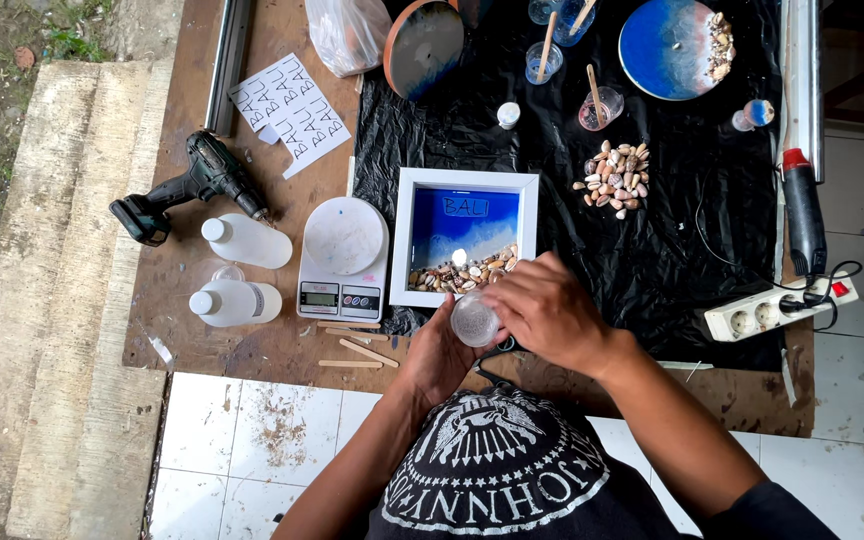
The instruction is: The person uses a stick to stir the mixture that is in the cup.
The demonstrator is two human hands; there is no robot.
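Note:
My left hand point(439, 355) cups a small clear plastic cup point(474, 320) from below, near the table's front edge. My right hand point(544, 308) rests over the cup's right side, fingers curled on its rim. Just beyond both hands lies a white square frame point(407, 240) with a blue and white resin picture inside and a row of small shells point(462, 275) along its lower edge. The frame sits on black plastic sheeting point(652, 260).
A white kitchen scale point(342, 258) stands left of the frame, with two white bottles point(242, 270) and a cordless drill point(192, 185) farther left. Wooden sticks point(357, 350) lie by the scale. A shell pile point(614, 178), mixing cups, round resin pieces, a heat gun point(802, 210) and a power strip point(777, 305) lie to the right.

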